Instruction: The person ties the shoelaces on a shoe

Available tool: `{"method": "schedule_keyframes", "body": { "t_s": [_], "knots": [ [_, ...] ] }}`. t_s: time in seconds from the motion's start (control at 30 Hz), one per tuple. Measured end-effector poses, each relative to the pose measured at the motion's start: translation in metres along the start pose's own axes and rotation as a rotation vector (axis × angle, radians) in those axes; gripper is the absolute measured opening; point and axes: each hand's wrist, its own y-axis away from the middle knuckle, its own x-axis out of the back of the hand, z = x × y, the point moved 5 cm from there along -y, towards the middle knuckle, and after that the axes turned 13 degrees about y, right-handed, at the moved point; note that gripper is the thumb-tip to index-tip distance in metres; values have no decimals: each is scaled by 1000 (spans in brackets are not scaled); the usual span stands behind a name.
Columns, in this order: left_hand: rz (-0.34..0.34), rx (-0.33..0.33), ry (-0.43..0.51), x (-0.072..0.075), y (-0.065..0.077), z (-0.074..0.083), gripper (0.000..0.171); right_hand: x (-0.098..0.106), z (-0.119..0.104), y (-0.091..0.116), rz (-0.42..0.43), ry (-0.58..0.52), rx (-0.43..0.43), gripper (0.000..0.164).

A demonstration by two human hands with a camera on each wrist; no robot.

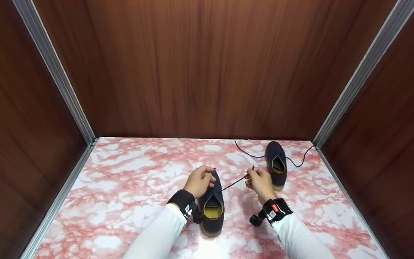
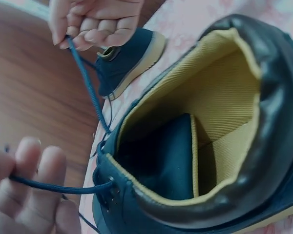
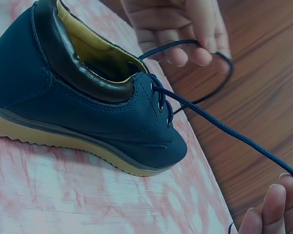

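A dark blue lace-up shoe (image 1: 213, 226) with a yellow lining stands upright, toe pointing away from me. Beside its toe, my left hand (image 1: 198, 181) pinches one shoelace (image 2: 63, 188) between thumb and fingers. That lace comes out of a top eyelet and curves past the fingertips in the right wrist view. To the shoe's right, my right hand (image 1: 259, 182) pinches the other lace (image 1: 233, 183) near its tip. This second lace runs fairly straight from the shoe to the fingers. The tongue lies down inside the opening in the left wrist view.
A matching shoe (image 1: 274, 149) stands farther back on the right, its loose laces (image 1: 250, 155) spread to both sides. Red and white marbled tabletop (image 1: 128, 187) lies underneath. Brown wood-look panels (image 1: 199, 72) enclose the back and sides, with metal rails (image 1: 59, 79) at the corners.
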Motion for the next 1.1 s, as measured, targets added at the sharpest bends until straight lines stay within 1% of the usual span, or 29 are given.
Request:
{"method": "schedule_keyframes", "body": {
  "t_s": [0.1, 0.17, 0.23, 0.27, 0.3, 0.37, 0.5, 0.6, 0.67, 0.77, 0.9, 1.1],
  "knots": [
    [-117, -74, -43, -10, 1, 4, 27, 1, 2, 0, 10, 8, 14, 17],
    [-187, -102, -62, -15, 1, 4, 28, 2, 2, 0, 11, 10, 17, 18],
    [-231, -115, -83, -16, 2, 4, 28, 3, 3, -1, 6, 15, 18, 19],
    [-242, -116, -99, -16, 2, 4, 28, 3, 3, -1, 3, 20, 18, 19],
    [-241, -108, -117, -16, 2, 3, 28, 4, 3, -1, 3, 24, 17, 20],
    [-216, -79, -168, -13, 3, 1, 28, 5, 3, -1, -4, 28, 17, 20],
    [-129, -31, -270, -6, 5, -3, 26, 7, 1, 0, -17, 32, 23, 18],
    [-78, -34, -329, -4, 5, -4, 20, 7, -1, 1, -35, 50, 42, 16],
    [-65, -41, -351, -4, 5, -5, 16, 7, -4, 2, -47, 68, 60, 14],
    [-65, -63, -364, -5, 4, -5, 13, 5, -10, 3, -63, 100, 97, 12],
    [-76, -92, -373, -5, 4, -3, 13, 1, -20, 3, -100, 146, 159, 14],
    [-110, -130, -370, -9, 4, 0, 13, -6, -37, 3, -130, 274, 252, 13]
  ]
}}
